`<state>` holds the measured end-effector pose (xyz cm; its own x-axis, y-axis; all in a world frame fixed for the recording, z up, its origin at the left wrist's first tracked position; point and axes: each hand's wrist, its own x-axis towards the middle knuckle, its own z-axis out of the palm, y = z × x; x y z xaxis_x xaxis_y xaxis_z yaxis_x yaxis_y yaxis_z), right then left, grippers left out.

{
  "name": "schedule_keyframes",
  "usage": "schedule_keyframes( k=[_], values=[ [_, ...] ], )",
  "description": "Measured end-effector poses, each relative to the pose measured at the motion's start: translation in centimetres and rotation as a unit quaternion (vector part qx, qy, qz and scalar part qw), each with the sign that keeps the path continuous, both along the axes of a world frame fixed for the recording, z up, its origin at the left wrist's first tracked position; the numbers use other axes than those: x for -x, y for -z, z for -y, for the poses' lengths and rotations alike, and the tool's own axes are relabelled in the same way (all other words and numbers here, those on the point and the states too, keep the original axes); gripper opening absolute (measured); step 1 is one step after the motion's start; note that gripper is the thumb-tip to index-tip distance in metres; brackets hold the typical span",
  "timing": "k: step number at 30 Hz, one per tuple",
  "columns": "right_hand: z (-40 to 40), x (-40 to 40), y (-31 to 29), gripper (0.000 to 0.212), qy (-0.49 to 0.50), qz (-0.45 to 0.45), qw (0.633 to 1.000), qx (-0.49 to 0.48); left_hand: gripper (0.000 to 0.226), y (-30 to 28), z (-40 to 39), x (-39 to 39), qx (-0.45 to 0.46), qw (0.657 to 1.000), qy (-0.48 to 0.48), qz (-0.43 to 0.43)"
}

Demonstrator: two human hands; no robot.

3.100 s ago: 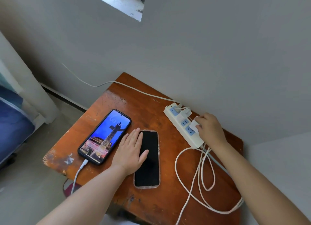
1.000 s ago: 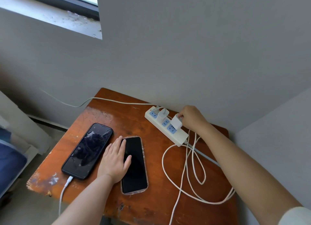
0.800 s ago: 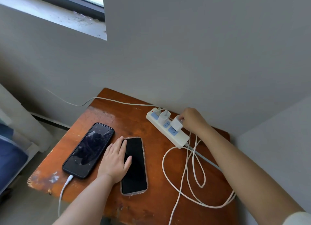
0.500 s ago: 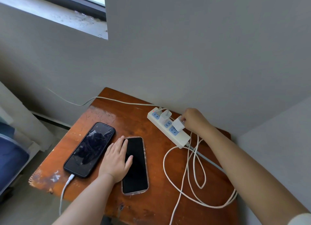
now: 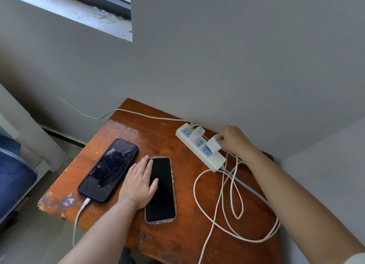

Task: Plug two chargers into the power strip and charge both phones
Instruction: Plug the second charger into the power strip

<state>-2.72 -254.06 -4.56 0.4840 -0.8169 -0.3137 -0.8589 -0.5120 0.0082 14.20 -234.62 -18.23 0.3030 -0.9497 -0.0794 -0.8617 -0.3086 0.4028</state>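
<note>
Misalignment worries us: our right hand (image 5: 233,140) pinches the second charger (image 5: 214,145), tilted at the power strip (image 5: 217,161), prongs unseated; left hand (image 5: 139,184) lies flat, fingers spread, on the uncabled phone (image 5: 163,192).

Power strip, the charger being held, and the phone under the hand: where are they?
power strip (image 5: 217,161), head view, bare near end.
held charger (image 5: 213,145), head view, white body.
covered phone (image 5: 164,196), head view, dark screen.

A modest domestic room is suggested by a scuffed wooden desk (image 5: 150,137) set against grey walls (image 5: 227,66) beneath a dusty window ledge (image 5: 83,12).
</note>
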Motion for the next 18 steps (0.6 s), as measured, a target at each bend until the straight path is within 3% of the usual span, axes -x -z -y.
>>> schedule_keyframes(
  k=[7, 10, 13, 16, 18],
  values=[
    [-0.3, -1.2, 0.3, 0.028, 0.008, -0.052, 0.999, -0.005, 0.067, 0.0, 0.0, 0.0, 0.003, 1.000, 0.001, 0.003],
    [-1.2, -1.3, 0.9, 0.019, -0.067, -0.113, 0.985, 0.111, 0.067, 0.0, 0.1, 0.0, 0.004, 1.000, 0.003, 0.004],
    [-3.1, -0.3, 2.9, 0.033, -0.106, -0.181, 0.961, 0.180, 0.070, 0.0, 0.1, 0.0, 0.007, 1.000, 0.001, 0.000],
    [-4.2, 0.6, 4.3, 0.059, -0.050, -0.131, 0.974, 0.180, 0.066, 0.1, 0.0, 0.0, 0.007, 1.000, 0.003, 0.005],
    [-4.8, 0.8, 4.2, 0.058, -0.034, -0.084, 0.978, 0.188, 0.069, 0.0, 0.1, 0.0, 0.005, 1.000, 0.000, 0.003]
  ],
)
